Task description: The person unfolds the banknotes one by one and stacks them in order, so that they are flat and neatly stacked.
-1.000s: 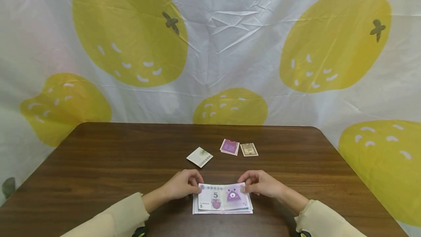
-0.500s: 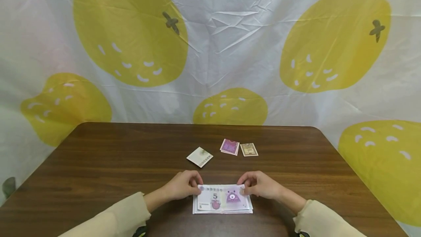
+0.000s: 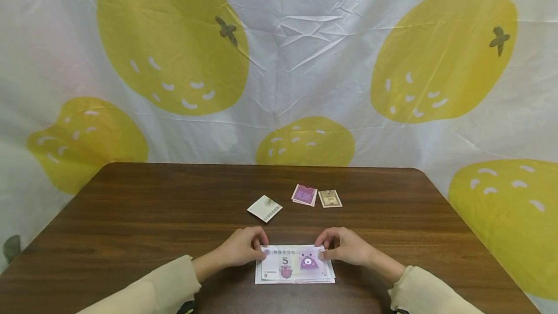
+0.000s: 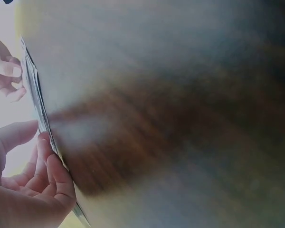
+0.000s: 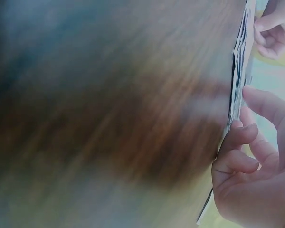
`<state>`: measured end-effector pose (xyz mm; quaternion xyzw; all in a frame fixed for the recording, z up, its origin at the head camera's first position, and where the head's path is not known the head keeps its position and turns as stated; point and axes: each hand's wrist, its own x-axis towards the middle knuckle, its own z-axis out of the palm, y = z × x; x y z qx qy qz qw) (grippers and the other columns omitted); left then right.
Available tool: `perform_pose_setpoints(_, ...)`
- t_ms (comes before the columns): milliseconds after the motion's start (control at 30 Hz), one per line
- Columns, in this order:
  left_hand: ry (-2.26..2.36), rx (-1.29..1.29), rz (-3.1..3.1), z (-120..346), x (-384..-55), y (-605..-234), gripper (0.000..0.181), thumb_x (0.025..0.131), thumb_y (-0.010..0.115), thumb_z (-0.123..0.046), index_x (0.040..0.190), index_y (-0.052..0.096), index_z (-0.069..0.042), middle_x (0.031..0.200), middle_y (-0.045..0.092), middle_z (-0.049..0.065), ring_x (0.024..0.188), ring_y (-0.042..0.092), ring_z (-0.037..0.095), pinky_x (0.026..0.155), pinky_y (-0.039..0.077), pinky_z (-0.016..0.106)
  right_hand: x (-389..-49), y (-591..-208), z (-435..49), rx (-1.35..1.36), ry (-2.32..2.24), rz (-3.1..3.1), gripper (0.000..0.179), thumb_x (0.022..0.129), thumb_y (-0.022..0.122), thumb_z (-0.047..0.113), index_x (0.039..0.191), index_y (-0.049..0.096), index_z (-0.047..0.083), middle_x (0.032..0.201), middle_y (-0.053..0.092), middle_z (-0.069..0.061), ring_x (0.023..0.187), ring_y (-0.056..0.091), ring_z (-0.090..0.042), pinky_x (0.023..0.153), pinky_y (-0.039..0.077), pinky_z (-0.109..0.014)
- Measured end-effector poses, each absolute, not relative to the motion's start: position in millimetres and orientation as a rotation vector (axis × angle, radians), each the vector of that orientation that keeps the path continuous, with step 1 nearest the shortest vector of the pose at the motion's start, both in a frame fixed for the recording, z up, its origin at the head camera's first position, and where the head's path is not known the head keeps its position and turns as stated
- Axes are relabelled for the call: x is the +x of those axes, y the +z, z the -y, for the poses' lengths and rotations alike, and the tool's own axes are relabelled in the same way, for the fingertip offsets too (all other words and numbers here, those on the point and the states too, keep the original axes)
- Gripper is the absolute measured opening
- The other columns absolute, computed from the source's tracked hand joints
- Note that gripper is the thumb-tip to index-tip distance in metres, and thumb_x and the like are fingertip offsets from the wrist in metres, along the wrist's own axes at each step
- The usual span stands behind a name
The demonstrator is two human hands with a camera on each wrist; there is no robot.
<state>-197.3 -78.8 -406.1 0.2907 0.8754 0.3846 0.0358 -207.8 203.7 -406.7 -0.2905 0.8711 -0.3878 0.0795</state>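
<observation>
We saw a stack of paper notes (image 3: 293,266) on the near part of the brown table (image 3: 165,212), between the two hands, a purple-printed "5" uppermost. The left hand (image 3: 241,246) pinched its left end and the right hand (image 3: 347,246) its right end, each thumb on the top face near the far corners. We judged the stack light and flexible, bending easily in single sheets but firmer as a bundle; the smooth faces would likely slide over one another, and the thin edges could crease under a hard squeeze. The two short ends seemed to us the best hold, with thumbs above and fingers at the back. Along the near side, the layers did not quite line up. Beyond the hands lay a pale folded paper (image 3: 264,208) to the left, with a purple folded paper (image 3: 304,195) and a brown folded paper (image 3: 330,198) further right, all apart from the stack. Only the hands' own fingers covered its corners, and a lemon-patterned cloth (image 3: 318,81) hung behind the table's far edge.
</observation>
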Motion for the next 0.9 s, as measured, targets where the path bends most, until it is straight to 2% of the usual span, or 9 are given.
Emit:
perform_pose_setpoints(233,1.238,0.878,-2.690,80.2,-200.9,-402.2,0.016,0.071,0.068,-0.004,0.080,0.055,-0.004,0.059,0.050,-0.005,0.047,0.044,0.004,0.044,0.038,0.022,-208.2,-400.7,-207.0,-0.842,-1.201,-2.592,0.023,0.071,0.072,0.013,0.090,0.063,0.005,0.075,0.054,0.000,0.058,0.044,-0.009,0.051,0.036,-0.023)
perform_pose_setpoints(467,1.265,0.937,-2.761,86.0,-214.9,-396.7,0.013,0.074,0.066,-0.005,0.082,0.056,-0.004,0.061,0.051,-0.006,0.048,0.045,0.005,0.045,0.039,0.023,-214.6,-393.0,-208.1,-0.772,-1.261,-2.596,0.023,0.074,0.069,0.016,0.092,0.062,0.003,0.076,0.056,-0.001,0.069,0.052,-0.015,0.058,0.040,-0.026)
perform_pose_setpoints(900,1.210,0.993,-2.947,103.3,-240.2,-396.4,0.014,0.071,0.067,-0.006,0.082,0.058,-0.005,0.066,0.052,-0.007,0.055,0.046,0.004,0.051,0.039,0.021,-226.7,-387.6,-215.6,-0.693,-1.350,-2.610,0.028,0.077,0.067,0.017,0.097,0.059,-0.001,0.078,0.057,-0.004,0.060,0.049,-0.012,0.047,0.041,-0.024)
